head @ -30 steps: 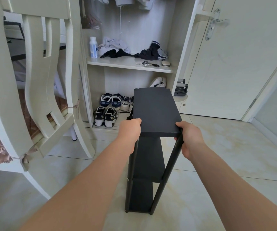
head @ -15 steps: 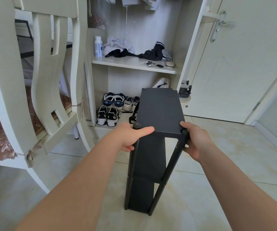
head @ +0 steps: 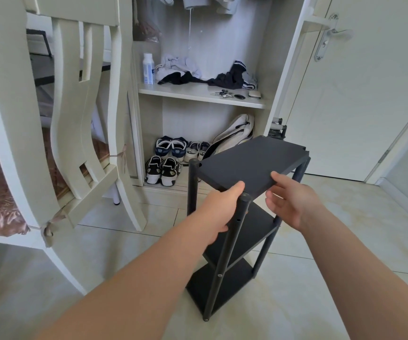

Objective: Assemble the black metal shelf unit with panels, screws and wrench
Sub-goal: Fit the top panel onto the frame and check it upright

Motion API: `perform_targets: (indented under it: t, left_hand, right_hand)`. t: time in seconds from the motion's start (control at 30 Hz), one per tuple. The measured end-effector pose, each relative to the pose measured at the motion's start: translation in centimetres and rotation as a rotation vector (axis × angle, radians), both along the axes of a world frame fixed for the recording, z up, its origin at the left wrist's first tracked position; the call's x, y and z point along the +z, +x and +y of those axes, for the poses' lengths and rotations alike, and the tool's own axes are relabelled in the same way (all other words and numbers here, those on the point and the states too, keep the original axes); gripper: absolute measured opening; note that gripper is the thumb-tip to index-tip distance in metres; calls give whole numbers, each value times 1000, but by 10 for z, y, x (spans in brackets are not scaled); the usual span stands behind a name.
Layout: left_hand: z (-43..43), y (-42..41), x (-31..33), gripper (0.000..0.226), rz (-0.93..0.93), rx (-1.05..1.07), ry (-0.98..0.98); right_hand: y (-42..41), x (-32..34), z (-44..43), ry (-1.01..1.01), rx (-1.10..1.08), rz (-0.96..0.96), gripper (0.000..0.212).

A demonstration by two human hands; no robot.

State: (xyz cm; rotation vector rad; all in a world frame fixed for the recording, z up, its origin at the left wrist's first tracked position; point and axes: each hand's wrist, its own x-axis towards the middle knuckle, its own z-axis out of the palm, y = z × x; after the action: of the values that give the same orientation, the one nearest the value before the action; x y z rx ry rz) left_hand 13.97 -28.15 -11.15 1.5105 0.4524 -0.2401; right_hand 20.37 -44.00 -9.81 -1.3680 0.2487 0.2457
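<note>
The black shelf unit (head: 252, 160) stands upright on the tile floor with three panels and round black posts. One corner post (head: 230, 241) points toward me. My left hand (head: 219, 209) grips the top panel's near edge just left of that post, thumb on top. My right hand (head: 292, 201) holds the same panel to the right of the post, with its thumb on top and its fingers underneath. The middle panel (head: 254, 229) and bottom panel (head: 222, 288) show below. No screws or wrench are in sight.
A white chair (head: 87, 119) with a satin cushion stands close on the left. Behind the unit is an open wardrobe holding several shoes (head: 166, 165), clothes and a bottle (head: 148, 68). A white door (head: 345, 106) is at the right.
The shelf unit has turned on the floor from end-on to corner-on. Both hands have shifted from its near posts to the top panel's edge.
</note>
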Motion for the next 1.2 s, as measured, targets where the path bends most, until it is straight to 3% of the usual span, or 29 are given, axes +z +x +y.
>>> perform_targets:
  t: [0.2,0.37,0.5,0.6,0.73,0.8,0.97,1.07,1.2]
  left_hand:
    - [1,5,10,27,-10,80,-56]
    - [31,14,13,18,-66,298,-102]
    - [27,15,3,30,-215,409,-64]
    - [14,11,-2,52,-271,332,3]
    - [29,17,-3,37,-268,347,8]
    - [43,18,-1,29,-258,335,-18]
    - [65,20,-2,33,-341,348,-42]
    - [66,22,-4,55,-400,454,24]
    - [65,21,-9,60,-450,491,111]
  right_hand:
    - [-1,-7,4,48,-14,30,21]
    - [-13,-1,9,6,186,98,30]
    - [-1,9,-20,113,-117,84,31]
    - [6,9,-34,-36,-265,52,42]
    - [11,2,-35,-353,-436,-48,56]
    - [12,0,-37,-406,-468,-133,63]
    - [8,-1,-39,-310,-201,-157,33]
    - [6,-1,-39,-212,-140,-126,25]
    - [4,3,-36,-94,-124,-85,16]
